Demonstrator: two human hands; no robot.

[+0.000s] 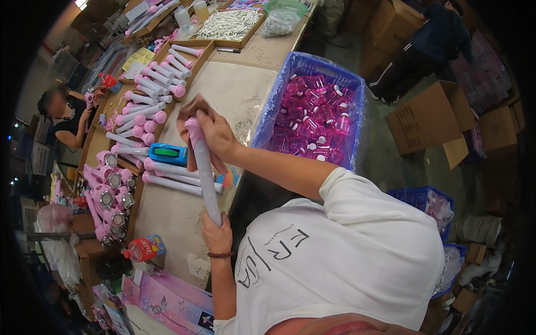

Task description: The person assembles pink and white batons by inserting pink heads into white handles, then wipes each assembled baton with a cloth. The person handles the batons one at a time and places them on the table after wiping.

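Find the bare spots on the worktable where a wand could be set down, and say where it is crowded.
Free: the pale table top between the wand tray and blue crate, and a strip before the left hand. Crowded: the table's left edge, with wands and tape dispenser.

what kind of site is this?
Likely a toy assembly or packing workshop: the workbench holds rows of identical white-and-pink wands, a blue crate is full of pink plastic parts, and cardboard cartons stand around.
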